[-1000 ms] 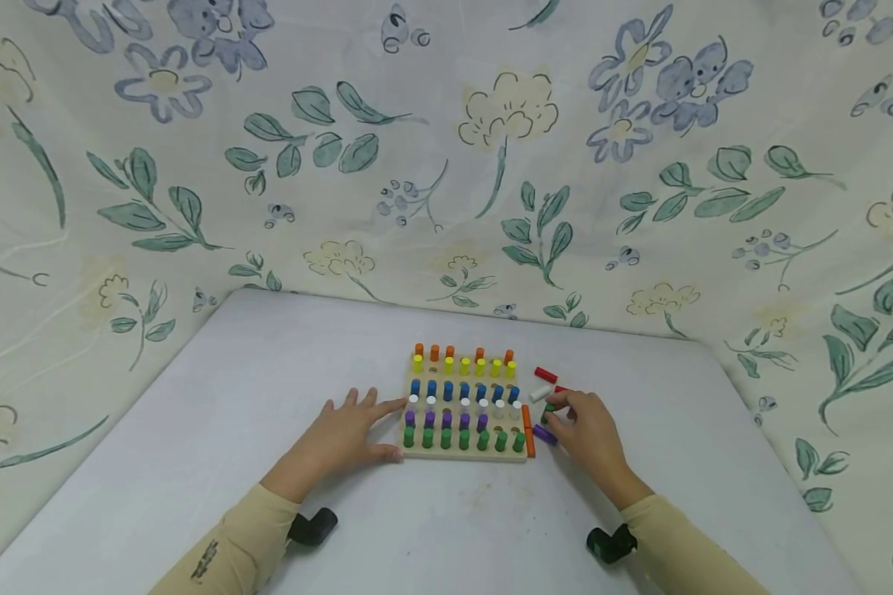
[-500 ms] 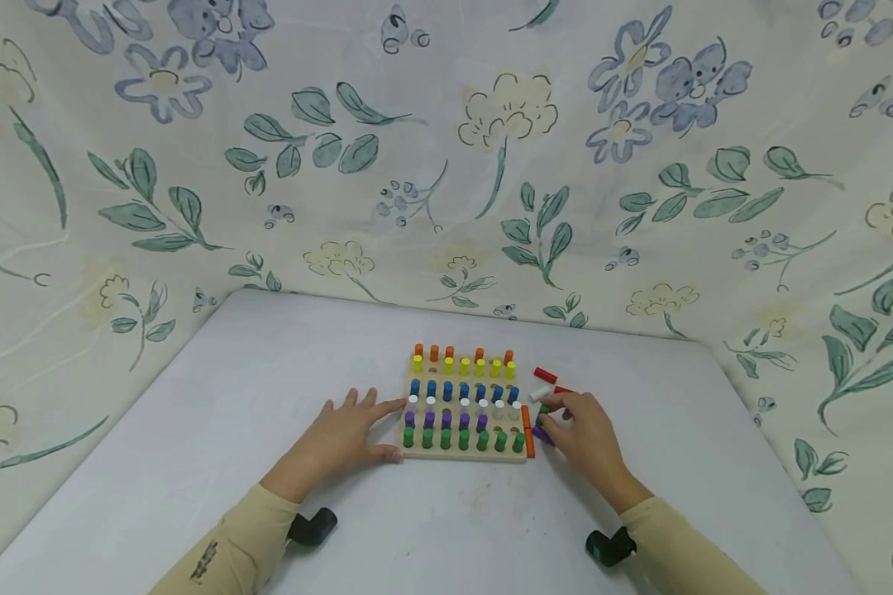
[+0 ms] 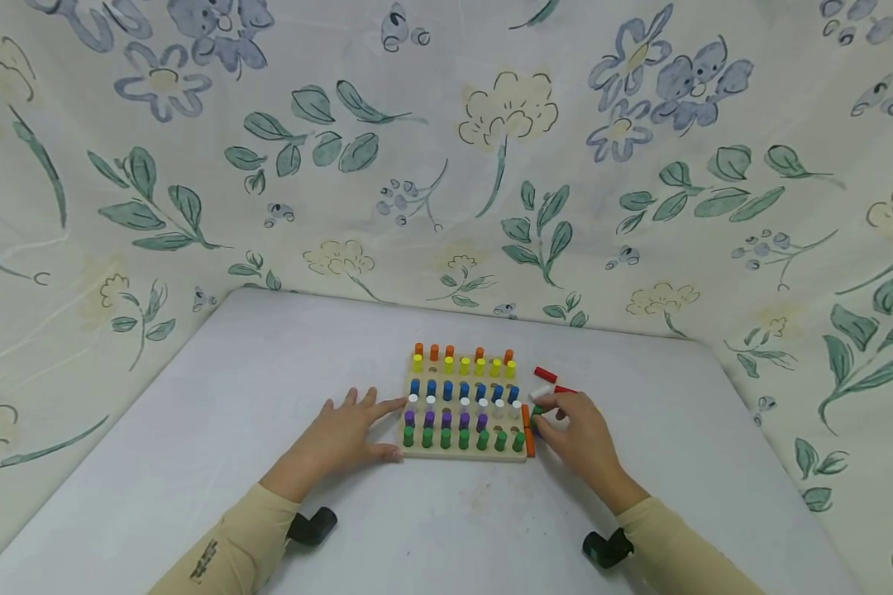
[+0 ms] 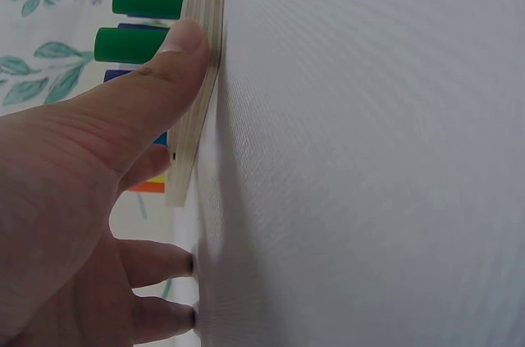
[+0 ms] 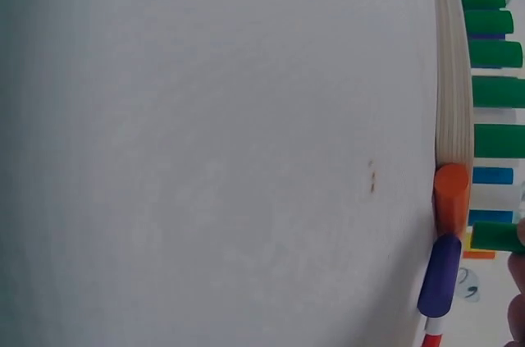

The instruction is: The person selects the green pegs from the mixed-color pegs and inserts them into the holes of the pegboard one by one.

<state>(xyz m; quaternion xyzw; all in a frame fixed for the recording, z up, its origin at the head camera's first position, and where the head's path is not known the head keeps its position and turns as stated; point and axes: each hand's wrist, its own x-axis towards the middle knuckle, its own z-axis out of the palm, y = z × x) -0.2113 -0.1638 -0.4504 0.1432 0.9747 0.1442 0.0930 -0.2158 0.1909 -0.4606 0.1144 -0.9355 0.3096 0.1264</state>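
Observation:
A wooden pegboard (image 3: 461, 454) lies on the white table, with rows of orange, yellow, blue, white, purple and green pegs standing in it. The left hand (image 3: 342, 438) rests at its left side, fingers spread; in the left wrist view the thumb (image 4: 184, 39) presses on the board's edge near a corner. Beside the board's right edge, the right hand (image 3: 588, 438) pinches a green peg (image 5: 495, 236) between thumb and fingertips. In the right wrist view a purple peg (image 5: 440, 277) lies close under that hand; the head view hides it.
Two orange pegs (image 3: 531, 443) lie end to end along the board's right edge. Beyond the right hand are a loose white peg (image 3: 541, 392) and a red peg (image 3: 546, 374). A floral cloth (image 3: 417, 165) hangs behind the table (image 3: 305, 347).
The right hand has moved slightly left toward the board with the green peg, now covering the purple peg in the head view. The left hand and board have stayed put.

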